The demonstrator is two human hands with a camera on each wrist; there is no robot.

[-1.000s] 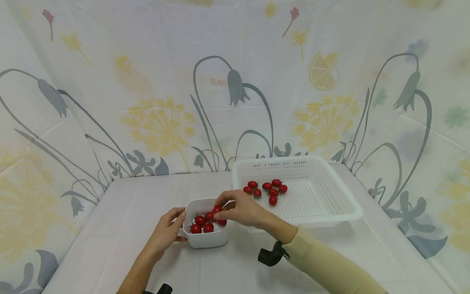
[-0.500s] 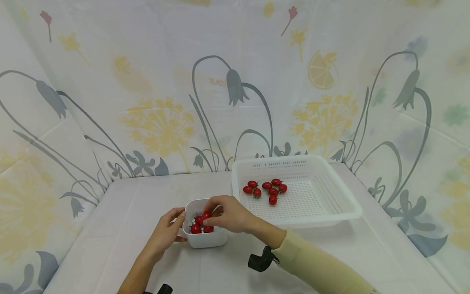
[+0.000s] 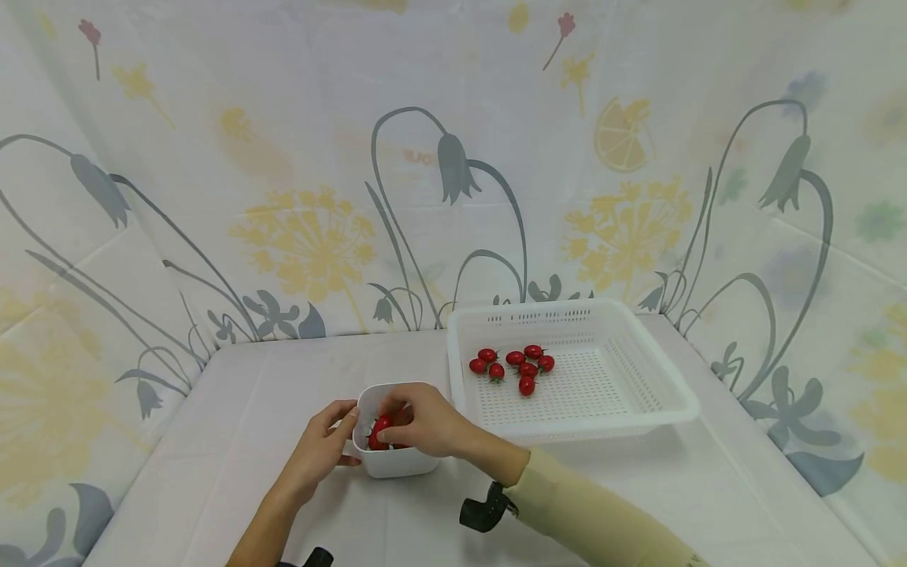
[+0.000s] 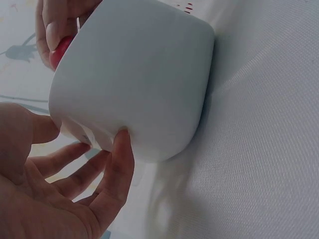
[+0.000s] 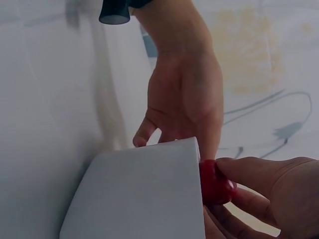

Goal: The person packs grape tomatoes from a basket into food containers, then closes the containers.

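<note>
A small white box (image 3: 399, 465) with rounded corners stands on the table, several red cherry tomatoes inside. My left hand (image 3: 322, 445) grips its left side; in the left wrist view the thumb is at the rim and the fingertips are against the outer wall. Over the opening, my right hand (image 3: 425, 421) pinches a cherry tomato (image 5: 216, 185) between thumb and fingers, at the rim in the right wrist view. That hand hides part of the box's contents. To the right sits a white perforated basket (image 3: 638, 378), holding several more cherry tomatoes (image 3: 527, 370) on its left half.
Pale cloth covers the table (image 3: 276, 378), and a patterned curtain (image 3: 319, 118) hangs behind and along both sides. The basket's near left corner lies close to my right hand. A black wrist camera (image 3: 484, 512) hangs under the right forearm.
My right hand has moved left and slightly down over the box with the cherry tomato in its fingers. The left hand stays on the box, and the basket's tomatoes have not moved.
</note>
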